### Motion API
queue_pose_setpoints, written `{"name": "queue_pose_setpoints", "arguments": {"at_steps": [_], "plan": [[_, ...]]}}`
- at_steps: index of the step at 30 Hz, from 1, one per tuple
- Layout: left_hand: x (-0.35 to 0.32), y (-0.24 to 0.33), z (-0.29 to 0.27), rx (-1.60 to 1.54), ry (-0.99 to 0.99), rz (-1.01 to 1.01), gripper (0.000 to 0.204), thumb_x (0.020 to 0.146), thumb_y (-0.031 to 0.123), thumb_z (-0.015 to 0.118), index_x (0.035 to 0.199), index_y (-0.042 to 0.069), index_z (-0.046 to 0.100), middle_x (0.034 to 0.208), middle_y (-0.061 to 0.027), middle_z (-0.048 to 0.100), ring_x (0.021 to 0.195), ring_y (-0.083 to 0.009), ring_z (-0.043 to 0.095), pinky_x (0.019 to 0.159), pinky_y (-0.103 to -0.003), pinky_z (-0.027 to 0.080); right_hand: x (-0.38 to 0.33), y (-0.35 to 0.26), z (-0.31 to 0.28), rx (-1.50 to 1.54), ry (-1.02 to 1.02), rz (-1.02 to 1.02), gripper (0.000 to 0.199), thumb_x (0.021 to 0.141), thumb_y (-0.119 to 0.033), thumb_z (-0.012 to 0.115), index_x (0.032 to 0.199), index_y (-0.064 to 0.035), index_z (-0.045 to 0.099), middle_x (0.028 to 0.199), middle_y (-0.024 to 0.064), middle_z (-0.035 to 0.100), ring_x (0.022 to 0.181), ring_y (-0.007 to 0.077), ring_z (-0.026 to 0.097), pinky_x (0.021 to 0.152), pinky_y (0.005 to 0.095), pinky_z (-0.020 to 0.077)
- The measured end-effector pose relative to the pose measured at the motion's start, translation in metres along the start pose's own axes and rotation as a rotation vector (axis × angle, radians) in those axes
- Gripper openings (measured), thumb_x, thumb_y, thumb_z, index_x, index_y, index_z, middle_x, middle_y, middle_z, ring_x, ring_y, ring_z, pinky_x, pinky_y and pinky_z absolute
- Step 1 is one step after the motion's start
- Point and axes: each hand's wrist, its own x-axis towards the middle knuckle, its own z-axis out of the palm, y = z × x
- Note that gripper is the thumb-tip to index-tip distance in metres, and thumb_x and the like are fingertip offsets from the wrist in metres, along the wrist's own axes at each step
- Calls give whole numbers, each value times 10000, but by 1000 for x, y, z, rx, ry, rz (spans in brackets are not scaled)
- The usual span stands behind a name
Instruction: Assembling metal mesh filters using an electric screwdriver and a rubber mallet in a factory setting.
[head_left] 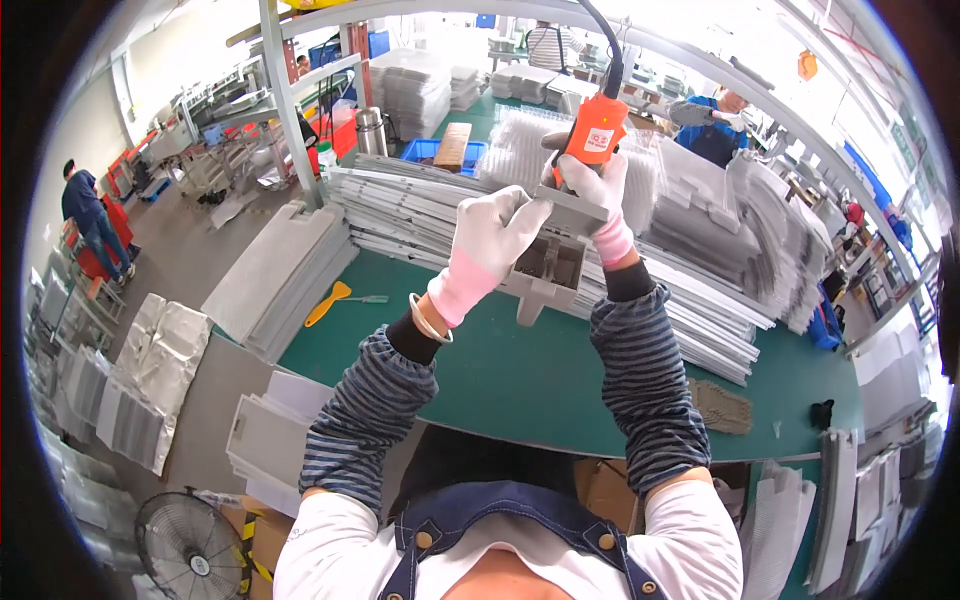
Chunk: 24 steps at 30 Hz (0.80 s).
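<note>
White-gloved left hand [488, 235] pinches the left end of a short grey piece [578, 210]; right hand [605, 190] at its right end, by the orange corded tool [597, 130], exact grip can't tell. Piece sits above grey box [545, 289], green table [480, 370]. Long pale strips [400, 205] beyond; yellow-handled tool [325, 306] left.

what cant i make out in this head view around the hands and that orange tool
In the head view:
- Lower end of the orange tool: hidden by the right hand.
- Underside of the grey piece beside the left hand: faces away from the camera.
- Contents of the grey bin: too small and shadowed.
- Far end of the black cable: cut off by the top edge.
</note>
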Motion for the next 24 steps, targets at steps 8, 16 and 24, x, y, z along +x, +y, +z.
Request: {"name": "queue_pose_setpoints", "arguments": {"at_steps": [8,16,24], "plan": [[25,-64,-93,307,-93,-209,307,918,271,595,1051,1,653,870,-129,693,816,-178,678,761,-317,522,14,-41,-22,-292,291,73,159,879,-167,591,914,-17,627,676,22,604,517,96,581,446,232,442],[23,-246,-302,1231,-201,-622,705,808,559,624,1249,13,552,1273,-277,539,1213,-410,496,1019,-468,399,73,-83,-45,-516,337,-310,241,877,-259,672,901,-26,616,620,-42,560,510,30,491,476,217,395],[20,-260,-291,1351,-364,-858,730,800,550,650,1315,52,508,1344,-184,525,1261,-337,483,1047,-421,396,51,108,-244,-699,-272,135,424,1028,-364,373,1311,-61,461,1167,76,604,1048,153,587,933,307,481]]}}
